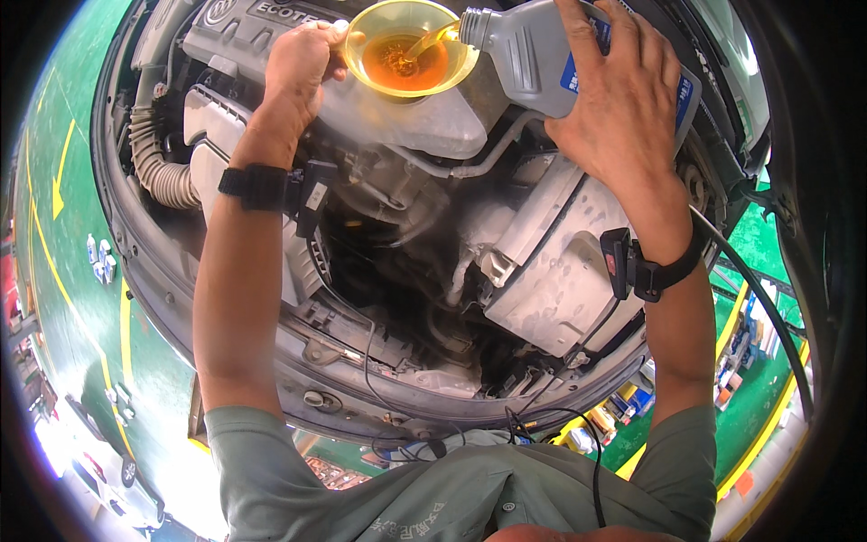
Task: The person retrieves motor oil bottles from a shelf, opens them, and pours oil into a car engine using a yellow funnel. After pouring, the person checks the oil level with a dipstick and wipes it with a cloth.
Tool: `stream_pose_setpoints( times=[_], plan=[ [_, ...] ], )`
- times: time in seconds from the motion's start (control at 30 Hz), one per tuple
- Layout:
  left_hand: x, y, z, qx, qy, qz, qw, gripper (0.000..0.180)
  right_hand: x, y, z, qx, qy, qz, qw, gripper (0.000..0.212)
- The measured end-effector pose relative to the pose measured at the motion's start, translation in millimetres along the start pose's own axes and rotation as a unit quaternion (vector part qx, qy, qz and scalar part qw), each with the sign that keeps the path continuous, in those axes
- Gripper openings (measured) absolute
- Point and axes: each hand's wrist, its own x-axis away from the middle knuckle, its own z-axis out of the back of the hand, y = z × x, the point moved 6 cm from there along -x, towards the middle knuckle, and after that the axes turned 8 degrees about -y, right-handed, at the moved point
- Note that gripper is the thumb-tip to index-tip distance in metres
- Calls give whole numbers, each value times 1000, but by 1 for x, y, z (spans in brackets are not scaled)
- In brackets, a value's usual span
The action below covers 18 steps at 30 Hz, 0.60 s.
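My left hand (302, 68) pinches the rim of a yellow funnel (361, 20) at its left side. Amber oil (404, 61) pools inside the funnel, swirling where a stream lands in it. That stream runs from the mouth of a grey oil bottle (524, 56), tipped over so its neck points left above the funnel's right rim. Wrapped over the bottle's body from above is my right hand (623, 99), fingers across its blue label. Beneath the funnel lies the grey plastic engine cover (406, 122); the funnel's lower end is hidden.
Around my arms is the open engine bay, with a ribbed air hose (155, 158) at left and a pale box (569, 271) at right. A black cable (768, 307) curves down the right side. Bottles (102, 260) stand on the green floor at left.
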Motion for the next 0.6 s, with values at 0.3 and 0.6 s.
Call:
stream_pose_setpoints(
  times=[0.3,0.6],
  plan=[
    [-4,-7,3,1,-5,4,1000,15,-2,-5,6,-19,-42,-13,999,97],
    [-7,-11,6,3,-9,1,1000,17,-3,-5,0,21,-6,21,1000,98]
  ],
)
